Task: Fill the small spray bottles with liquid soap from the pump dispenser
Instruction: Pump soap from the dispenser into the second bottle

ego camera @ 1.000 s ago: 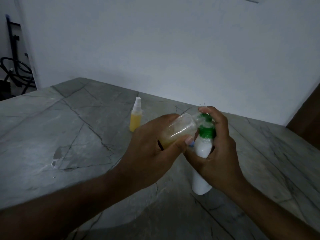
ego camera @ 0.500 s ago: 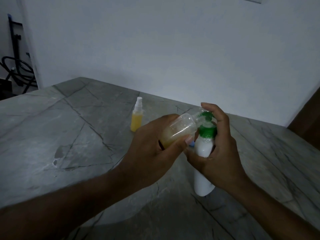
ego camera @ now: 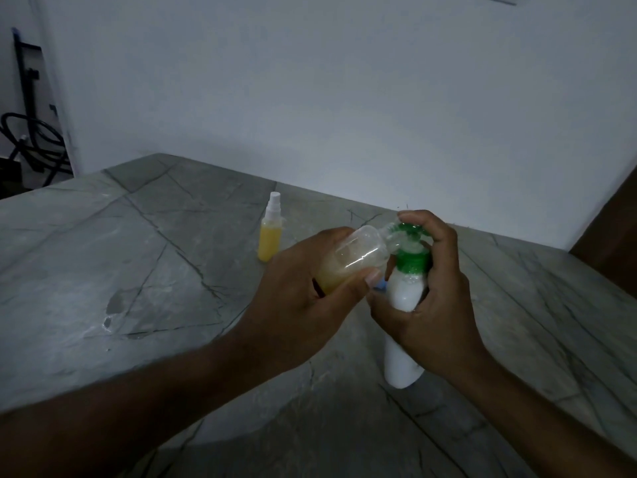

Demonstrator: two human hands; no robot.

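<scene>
your left hand [ego camera: 296, 298] grips the light, slippery small bottle [ego camera: 348, 262] by its belly, your right hand [ego camera: 437, 298] clasps the stiff pump bottle [ego camera: 405, 291].

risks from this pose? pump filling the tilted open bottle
1. The clear small bottle, part full of yellow liquid, lies tilted in the left hand with its narrow mouth at the green pump nozzle; a slight misalignment could send soap onto the grey stone table.
2. The right hand both holds the white dispenser bottle and presses the pump, so it may tip.
</scene>
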